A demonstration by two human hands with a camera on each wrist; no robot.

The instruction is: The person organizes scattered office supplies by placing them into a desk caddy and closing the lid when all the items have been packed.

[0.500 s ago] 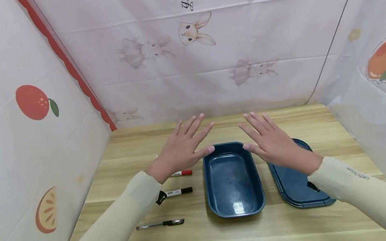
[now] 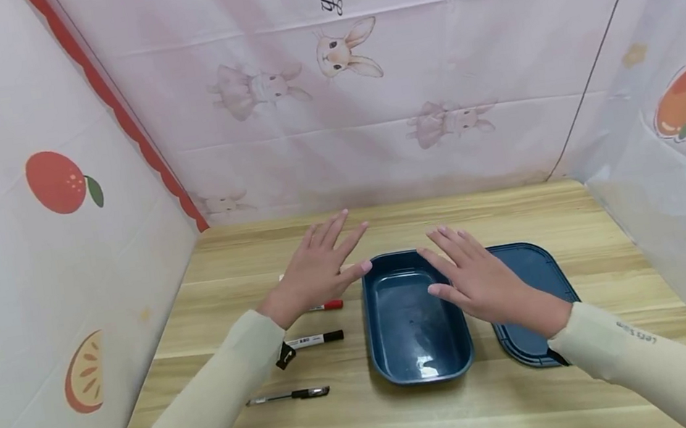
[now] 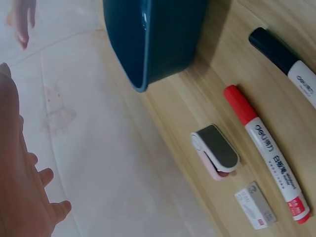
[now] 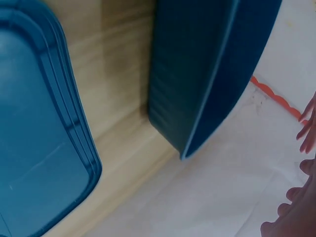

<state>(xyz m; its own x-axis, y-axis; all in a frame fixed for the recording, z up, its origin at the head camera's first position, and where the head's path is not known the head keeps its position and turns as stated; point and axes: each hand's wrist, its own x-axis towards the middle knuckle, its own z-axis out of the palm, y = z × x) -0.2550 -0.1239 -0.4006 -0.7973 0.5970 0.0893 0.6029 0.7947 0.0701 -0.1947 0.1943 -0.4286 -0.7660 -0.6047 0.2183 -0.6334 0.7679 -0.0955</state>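
Both hands have been drawn nearer: the right hand [image 2: 482,280], fingers spread and empty, is held over the dark blue oblong plastic box [image 2: 415,317]; the left hand [image 2: 316,270], equally splayed, is kept just left of it, above the red marker [image 2: 326,306] on the wooden surface [image 2: 371,415].

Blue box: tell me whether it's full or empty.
Empty. The blue box shows only its bare, glossy bottom; its lid lies beside it on the table.

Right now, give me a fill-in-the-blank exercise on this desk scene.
1. The right hand hovers with straight fingers over the dark blue ___.
2. The lid lies flat to the ___ of the box.
3. The marker nearest the left hand has a ___ cap.
4. The tabletop is made of ___.

Missing words: box; right; red; wood
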